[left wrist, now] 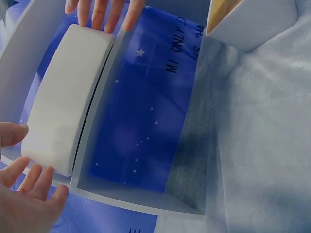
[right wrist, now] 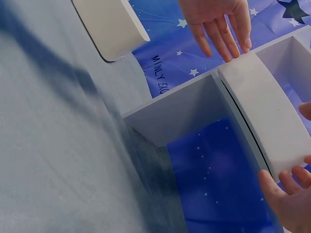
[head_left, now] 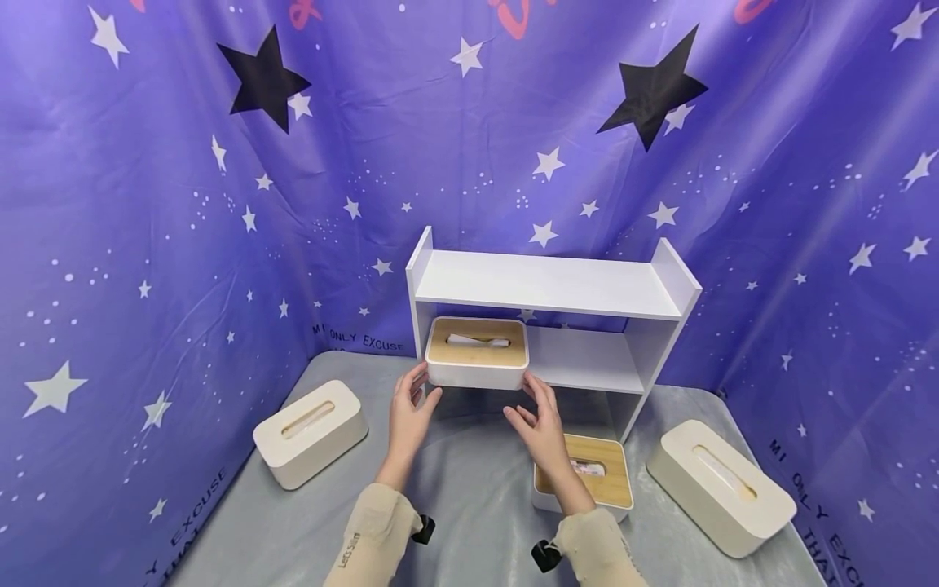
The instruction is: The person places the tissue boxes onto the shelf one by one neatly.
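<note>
A white tissue box with a wooden lid [head_left: 477, 355] sits at the left end of the middle board of a white shelf unit [head_left: 546, 285], its front edge overhanging. My left hand [head_left: 412, 403] is at the box's left front corner and my right hand [head_left: 534, 412] at its right front corner, both with straight fingers. In the left wrist view my left hand [left wrist: 26, 194] lies spread against one end of the box [left wrist: 63, 97], and the right hand's fingertips [left wrist: 104, 12] touch the far end. The right wrist view shows the same box [right wrist: 262, 102] between both hands.
On the grey cloth [head_left: 469, 489] lie an all-white tissue box [head_left: 310, 432] at the left, another [head_left: 719, 485] at the right, and a wooden-lidded one [head_left: 594, 473] under my right forearm. The shelf's top board and right middle section are bare. A starry purple backdrop encloses the table.
</note>
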Motion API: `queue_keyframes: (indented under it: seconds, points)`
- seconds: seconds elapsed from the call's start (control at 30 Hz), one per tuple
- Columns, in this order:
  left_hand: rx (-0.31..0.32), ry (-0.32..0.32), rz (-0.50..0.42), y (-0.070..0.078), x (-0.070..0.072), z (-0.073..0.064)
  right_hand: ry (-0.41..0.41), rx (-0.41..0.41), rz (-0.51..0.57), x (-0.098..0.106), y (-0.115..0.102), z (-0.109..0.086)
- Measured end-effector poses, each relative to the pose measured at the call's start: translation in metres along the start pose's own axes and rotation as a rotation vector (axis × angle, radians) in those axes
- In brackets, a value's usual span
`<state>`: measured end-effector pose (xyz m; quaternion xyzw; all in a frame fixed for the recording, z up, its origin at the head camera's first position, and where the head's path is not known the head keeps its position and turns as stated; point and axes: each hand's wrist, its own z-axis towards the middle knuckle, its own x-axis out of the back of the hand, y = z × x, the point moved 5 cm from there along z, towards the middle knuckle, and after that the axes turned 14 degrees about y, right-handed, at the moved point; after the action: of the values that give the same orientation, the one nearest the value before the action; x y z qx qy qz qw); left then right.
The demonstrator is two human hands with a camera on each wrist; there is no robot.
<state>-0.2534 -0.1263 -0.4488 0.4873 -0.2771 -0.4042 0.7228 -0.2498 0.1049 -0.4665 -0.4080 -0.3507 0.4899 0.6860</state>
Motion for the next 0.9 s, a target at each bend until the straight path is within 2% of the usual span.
queue_keyframes:
  seconds: [0.23, 0.53, 0.8, 0.9]
  points:
    - [-0.050, -0.037, 0.017, -0.007, -0.001, 0.006, -0.031, 0.006, 0.031, -0.002, -0.001, 0.003]
    - [-0.041, -0.109, 0.061, -0.006, -0.003, 0.006, -0.091, 0.001, 0.012, -0.008, 0.008, 0.004]
    - [-0.023, -0.161, 0.076, -0.012, -0.006, 0.010, -0.104, 0.010, 0.000, -0.011, 0.009, 0.006]
    - [-0.037, -0.179, 0.092, -0.012, -0.007, 0.010, -0.116, 0.008, 0.005, -0.012, 0.010, 0.006]
